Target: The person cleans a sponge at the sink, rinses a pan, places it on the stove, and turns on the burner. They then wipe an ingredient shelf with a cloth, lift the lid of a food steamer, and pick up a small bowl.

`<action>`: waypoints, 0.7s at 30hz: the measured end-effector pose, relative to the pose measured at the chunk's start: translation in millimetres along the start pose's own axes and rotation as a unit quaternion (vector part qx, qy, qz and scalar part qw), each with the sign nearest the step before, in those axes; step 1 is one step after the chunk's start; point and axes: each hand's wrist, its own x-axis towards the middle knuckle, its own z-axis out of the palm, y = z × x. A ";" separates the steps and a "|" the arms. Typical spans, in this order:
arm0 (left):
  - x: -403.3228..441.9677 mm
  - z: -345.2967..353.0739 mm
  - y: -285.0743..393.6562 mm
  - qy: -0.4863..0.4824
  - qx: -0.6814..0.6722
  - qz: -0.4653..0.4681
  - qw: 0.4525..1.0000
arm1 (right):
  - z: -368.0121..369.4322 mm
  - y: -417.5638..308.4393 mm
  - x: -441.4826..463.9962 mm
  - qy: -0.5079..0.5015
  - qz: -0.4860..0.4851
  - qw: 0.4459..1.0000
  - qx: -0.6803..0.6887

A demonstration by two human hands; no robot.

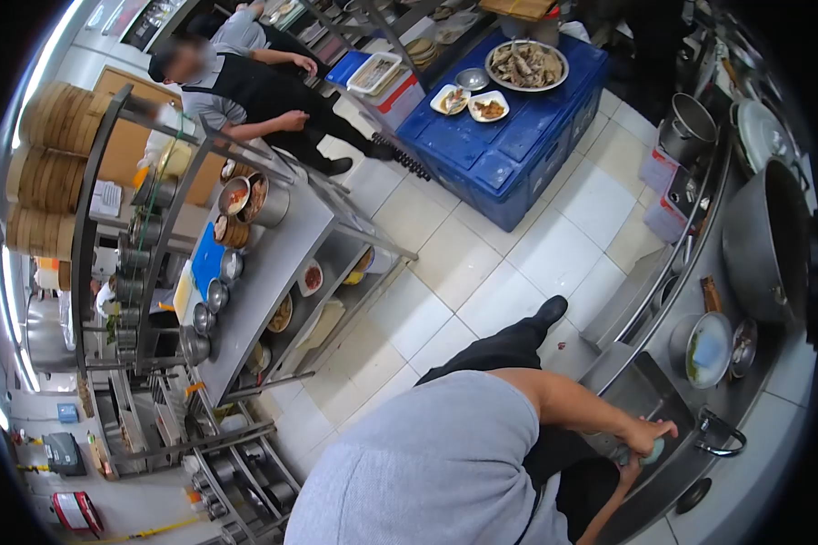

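Both of my hands are together over the sink (pixel 641 386) at the lower right. My left hand (pixel 643 438) reaches down from the grey sleeve, its fingers curled about a small pale-green item (pixel 653 450) whose kind I cannot make out. Just below it, my right hand (pixel 628 470) is closed against the same item and partly hidden behind the left. The curved metal faucet (pixel 723 438) stands just right of my hands. Beyond the basin, a white-rimmed bowl (pixel 701 351) contains something green and a pale blue piece.
A large pot (pixel 765 245) leans on the counter at right. A blue chest (pixel 509 136) carries a platter of food (pixel 527 65) and small dishes. At left stands a steel table (pixel 273 263) with bowls and bamboo steamers (pixel 53 182). A person in a black apron (pixel 254 95) stands behind it.
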 end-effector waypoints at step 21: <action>21.2 4.0 -70.5 -0.116 0.437 0.043 0.891 | -28.1 73.0 52.4 0.153 0.126 0.949 -0.244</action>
